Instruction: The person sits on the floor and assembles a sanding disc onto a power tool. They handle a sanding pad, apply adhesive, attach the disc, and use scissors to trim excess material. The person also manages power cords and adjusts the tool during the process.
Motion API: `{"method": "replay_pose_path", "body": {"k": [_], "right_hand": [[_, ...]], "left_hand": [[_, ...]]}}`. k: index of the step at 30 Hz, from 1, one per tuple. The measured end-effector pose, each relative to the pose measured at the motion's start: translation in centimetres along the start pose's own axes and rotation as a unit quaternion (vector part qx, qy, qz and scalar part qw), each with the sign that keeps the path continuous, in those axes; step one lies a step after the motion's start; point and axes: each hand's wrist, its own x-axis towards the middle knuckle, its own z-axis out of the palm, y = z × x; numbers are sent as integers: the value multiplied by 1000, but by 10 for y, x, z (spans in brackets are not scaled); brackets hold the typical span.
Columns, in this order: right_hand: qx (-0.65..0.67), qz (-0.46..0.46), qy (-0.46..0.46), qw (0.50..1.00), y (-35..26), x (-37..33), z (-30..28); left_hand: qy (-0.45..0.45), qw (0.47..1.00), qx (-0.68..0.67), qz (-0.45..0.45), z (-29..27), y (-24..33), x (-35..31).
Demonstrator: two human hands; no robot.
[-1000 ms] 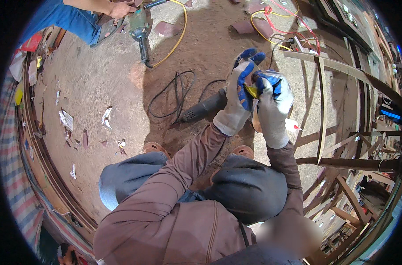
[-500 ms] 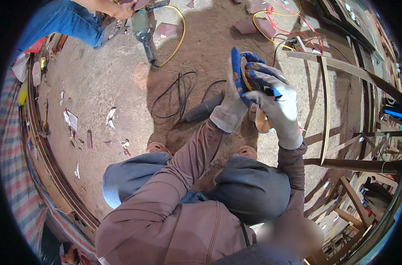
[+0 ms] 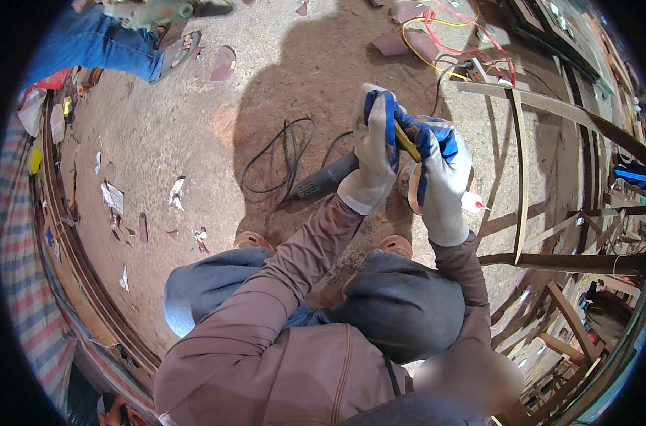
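Head view: from here I'd brace the yellow-edged piece [image 3: 408, 145] evenly, left hand [image 3: 372, 153] and right hand [image 3: 445, 174] fingers grasping it.

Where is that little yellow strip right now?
In the head view, the yellow strip shows right of centre in the upper half, between the gloved left hand and right hand, up and right of the dark power tool.
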Motion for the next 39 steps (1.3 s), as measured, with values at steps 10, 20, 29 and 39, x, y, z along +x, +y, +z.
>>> {"method": "replay_pose_path", "body": {"k": [10,20,29,39], "right_hand": [[116,71,-49,989,20,2,-16],[-259,-163,-95,947,-8,7,-30],[-183,-111,-147,966,-8,2,-30],[-145,-164,-61,974,5,-8,-20]], "left_hand": [[15,986,-122,-110,-1,1,-5],[37,594,-607,-526,-1,16,15],[160,745,-430,-484,-5,31,24],[127,676,-553,-470,-9,14,7]]}}
